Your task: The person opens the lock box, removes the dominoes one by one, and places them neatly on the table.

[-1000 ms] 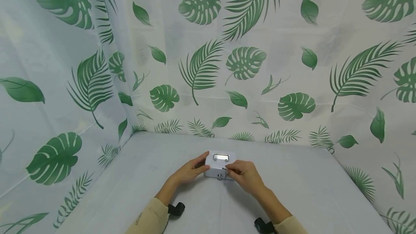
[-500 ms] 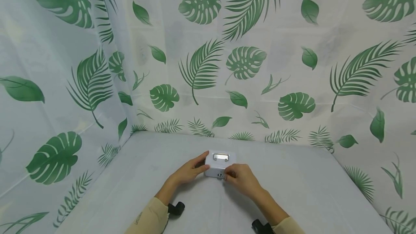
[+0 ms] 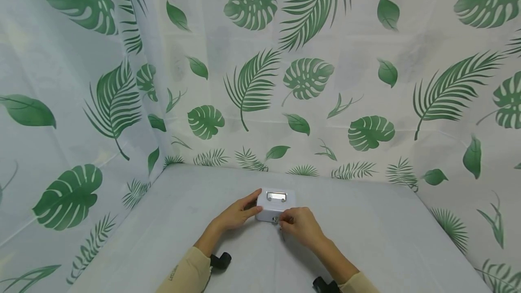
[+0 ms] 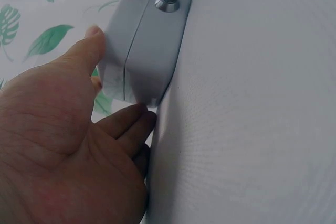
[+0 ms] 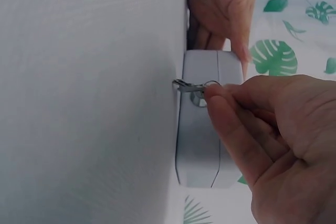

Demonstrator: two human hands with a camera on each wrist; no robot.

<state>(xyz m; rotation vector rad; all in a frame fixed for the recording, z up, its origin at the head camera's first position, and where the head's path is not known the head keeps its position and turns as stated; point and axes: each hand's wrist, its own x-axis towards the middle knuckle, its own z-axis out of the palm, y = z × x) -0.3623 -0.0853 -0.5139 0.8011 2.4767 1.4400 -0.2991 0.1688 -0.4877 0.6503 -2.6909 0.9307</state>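
A small white cash box (image 3: 265,205) lies on the white-covered table, lid down, with a silver handle (image 3: 277,196) on top. Its round lock (image 4: 167,1) sits in the front face, and the keyhole is visible in the left wrist view. My left hand (image 3: 236,214) holds the box's left end, thumb at the lid's front edge, forefinger toward the back corner. With thumb and fingertips, my right hand (image 3: 303,226) pinches small metal keys (image 5: 190,87) on a ring, just in front of the lock. Which part of the keys lies within the fingertips is hidden.
A white cloth (image 3: 358,225) covers the table. Behind and to the left hang white curtains (image 3: 260,80) printed with green leaves. Black wrist cameras (image 3: 221,262) are strapped at both sleeve cuffs.
My right hand has moved down and slightly left, from beside the lid's front edge to the lock. The left hand and the cash box stay in place.
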